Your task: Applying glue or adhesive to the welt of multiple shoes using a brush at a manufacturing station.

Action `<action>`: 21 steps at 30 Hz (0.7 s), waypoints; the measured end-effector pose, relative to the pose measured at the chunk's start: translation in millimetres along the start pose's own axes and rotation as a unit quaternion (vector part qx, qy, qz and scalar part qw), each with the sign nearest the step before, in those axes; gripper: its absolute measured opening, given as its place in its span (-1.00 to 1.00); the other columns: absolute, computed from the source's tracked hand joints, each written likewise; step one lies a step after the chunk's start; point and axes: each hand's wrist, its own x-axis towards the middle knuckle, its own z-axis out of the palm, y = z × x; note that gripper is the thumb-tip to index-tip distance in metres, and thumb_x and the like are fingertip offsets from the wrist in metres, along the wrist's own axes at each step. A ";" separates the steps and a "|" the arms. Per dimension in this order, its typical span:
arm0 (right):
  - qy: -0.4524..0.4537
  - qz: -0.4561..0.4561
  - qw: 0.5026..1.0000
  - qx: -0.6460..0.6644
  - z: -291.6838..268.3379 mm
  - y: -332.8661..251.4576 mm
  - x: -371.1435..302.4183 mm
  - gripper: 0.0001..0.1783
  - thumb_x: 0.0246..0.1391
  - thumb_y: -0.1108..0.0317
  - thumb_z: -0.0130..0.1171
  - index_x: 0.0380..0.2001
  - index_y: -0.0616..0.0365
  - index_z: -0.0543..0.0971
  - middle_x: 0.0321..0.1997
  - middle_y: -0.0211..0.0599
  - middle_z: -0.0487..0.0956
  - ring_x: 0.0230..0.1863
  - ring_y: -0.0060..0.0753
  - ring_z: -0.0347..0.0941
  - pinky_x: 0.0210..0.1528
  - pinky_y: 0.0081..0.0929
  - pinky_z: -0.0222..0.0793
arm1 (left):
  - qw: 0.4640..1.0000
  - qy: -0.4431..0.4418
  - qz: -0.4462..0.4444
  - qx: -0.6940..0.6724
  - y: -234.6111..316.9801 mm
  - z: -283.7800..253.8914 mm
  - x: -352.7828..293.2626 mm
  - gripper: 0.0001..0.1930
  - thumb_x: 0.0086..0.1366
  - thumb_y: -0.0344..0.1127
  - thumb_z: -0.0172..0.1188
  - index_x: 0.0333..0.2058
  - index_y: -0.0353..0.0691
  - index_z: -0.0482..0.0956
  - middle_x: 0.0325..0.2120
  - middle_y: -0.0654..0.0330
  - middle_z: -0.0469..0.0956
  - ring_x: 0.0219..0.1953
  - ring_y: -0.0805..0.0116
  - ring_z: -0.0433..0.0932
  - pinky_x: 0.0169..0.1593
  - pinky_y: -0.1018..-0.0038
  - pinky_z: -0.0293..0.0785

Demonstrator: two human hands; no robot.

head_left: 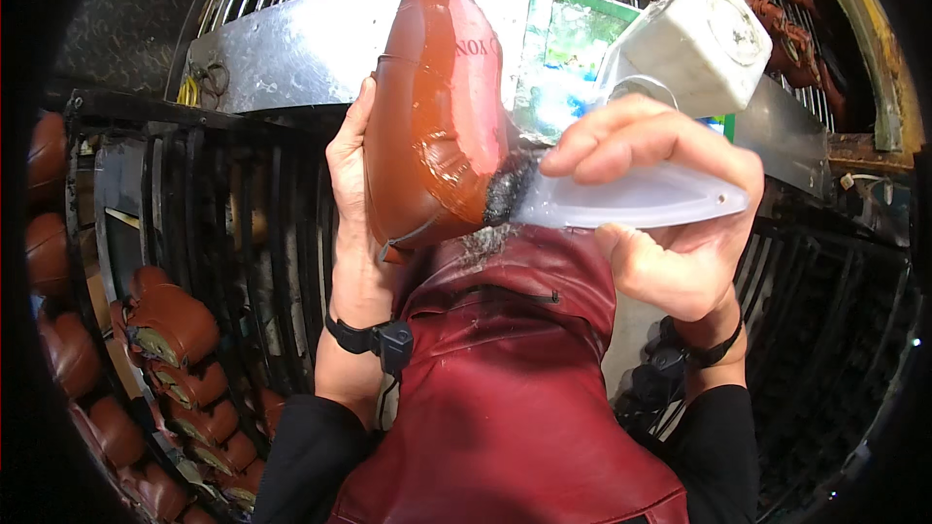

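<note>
A brown leather shoe upper (406,126) stands tilted in front of me, with a pink strip (474,87) along its underside. My left hand (351,170) grips it from the left, thumb against the leather; its other fingers are hidden behind. Wet, glossy smears show on the leather beside the pink strip. In my right hand (684,160) is a brush (641,202) with a translucent pale plastic handle, held between the thumb and fingers. Its dark bristles (505,189) touch the lower right edge of the shoe upper.
Behind the shoe runs a metal bench top (282,53). A white square plastic jug (704,44) lies on green and white plastic sheeting (582,34). More brown shoe uppers sit on racks at the far edge and lower left (170,320). A dark red apron (515,378) covers my lap.
</note>
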 end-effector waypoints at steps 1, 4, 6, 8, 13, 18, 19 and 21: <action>-0.011 -0.004 1.000 0.000 -1.8 -1.1 6.1 -0.67 -0.32 0.49 0.19 -0.35 0.36 0.63 -0.23 0.03 0.71 -0.14 -0.20 0.62 0.01 -0.25 0.55 | 0.999 -0.023 -0.010 -0.022 -0.2 -4.7 1.0 -0.58 0.59 -0.11 0.00 0.19 -0.31 0.50 0.03 0.00 0.64 0.00 0.12 0.69 0.12 0.20 0.66; -0.058 -0.027 0.998 0.011 -13.6 13.3 27.4 -0.65 -0.30 0.48 0.17 -0.33 0.38 0.64 -0.23 0.03 0.71 -0.12 -0.20 0.63 0.01 -0.23 0.57 | 0.988 0.000 0.091 0.127 -11.2 -19.6 -2.4 -0.57 0.61 -0.14 -0.02 0.23 -0.33 0.47 0.07 -0.02 0.62 0.00 0.09 0.69 0.10 0.20 0.68; -0.070 -0.051 0.996 -0.020 -24.4 32.1 43.6 -0.64 -0.27 0.52 0.12 -0.29 0.40 0.64 -0.21 0.02 0.71 -0.13 -0.22 0.64 0.01 -0.29 0.58 | 0.950 0.007 0.192 0.248 -21.2 -23.7 0.2 -0.56 0.62 -0.14 -0.05 0.24 -0.36 0.45 0.09 -0.02 0.61 0.01 0.12 0.70 0.09 0.23 0.70; -0.029 0.046 0.998 0.036 -41.0 55.2 50.7 -0.75 -0.06 0.60 0.27 -0.22 0.41 0.65 -0.24 -0.17 0.74 -0.27 -0.45 0.67 -0.18 -0.47 0.60 | 0.994 -0.063 0.073 0.042 -16.7 -21.6 0.8 -0.55 0.62 -0.13 -0.06 0.24 -0.37 0.46 0.09 -0.01 0.62 0.02 0.16 0.69 0.11 0.20 0.69; 0.206 0.157 0.952 0.163 0.9 94.0 28.1 -0.85 0.34 0.44 0.22 -0.28 0.33 0.62 -0.45 -0.20 0.64 -0.59 -0.38 0.56 -0.63 -0.41 0.45 | 1.000 0.005 -0.017 -0.003 3.6 2.8 2.1 -0.51 0.59 -0.10 -0.03 0.26 -0.36 0.46 0.09 0.00 0.62 0.08 0.18 0.65 0.19 0.26 0.60; 0.328 0.303 0.798 0.404 50.5 74.6 -7.7 -0.75 0.39 0.32 0.22 -0.14 0.36 0.57 -0.38 -0.09 0.68 -0.53 -0.29 0.65 -0.55 -0.34 0.64 | 0.927 0.079 0.218 0.294 58.8 -30.2 26.0 -0.61 0.38 -0.39 0.23 0.13 -0.47 0.59 -0.07 0.07 0.69 -0.04 0.31 0.67 0.12 0.40 0.56; 0.353 0.285 0.801 0.391 48.2 79.5 -5.6 -0.74 0.41 0.30 0.20 -0.15 0.35 0.57 -0.38 -0.08 0.69 -0.52 -0.27 0.66 -0.54 -0.33 0.65 | 0.887 0.131 0.256 0.361 76.2 -20.8 40.1 -0.64 0.34 -0.42 0.27 0.06 -0.47 0.64 -0.11 0.08 0.71 -0.09 0.32 0.67 0.10 0.41 0.56; 0.399 0.239 0.810 0.358 39.8 84.0 3.4 -0.71 0.45 0.27 0.14 -0.17 0.35 0.57 -0.34 -0.05 0.69 -0.50 -0.25 0.67 -0.50 -0.32 0.68 | 0.841 0.142 0.316 0.415 111.9 6.9 86.5 -0.70 0.32 -0.39 0.32 -0.02 -0.42 0.70 -0.16 0.16 0.71 -0.15 0.42 0.65 0.01 0.50 0.54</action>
